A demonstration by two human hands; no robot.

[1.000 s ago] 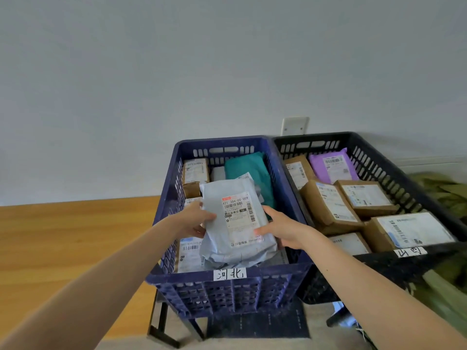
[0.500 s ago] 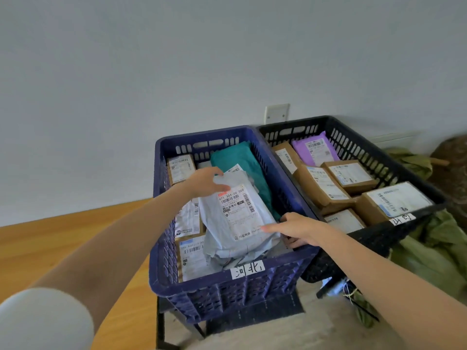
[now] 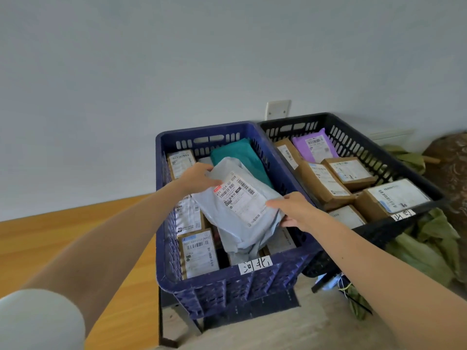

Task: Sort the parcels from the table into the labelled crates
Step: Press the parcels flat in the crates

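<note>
A grey plastic mailer parcel (image 3: 242,218) with a white shipping label lies tilted inside the blue crate (image 3: 227,286), on top of other parcels. My left hand (image 3: 198,179) holds its upper left corner. My right hand (image 3: 294,210) grips its right edge, thumb on top. The blue crate carries a handwritten white tag (image 3: 255,264) on its near rim. Beside it on the right stands a black crate (image 3: 394,160) with its own tag (image 3: 403,214).
The blue crate also holds a teal bag (image 3: 240,155) and several brown boxes with labels. The black crate holds a purple mailer (image 3: 314,147) and several cardboard boxes. Green bags (image 3: 429,248) lie on the floor at right. A wooden floor stretches to the left.
The grey parcel has sunk lower into the blue crate and tilted right. My left hand moved up to its top corner; my right hand stays on its right edge. The view shifted left.
</note>
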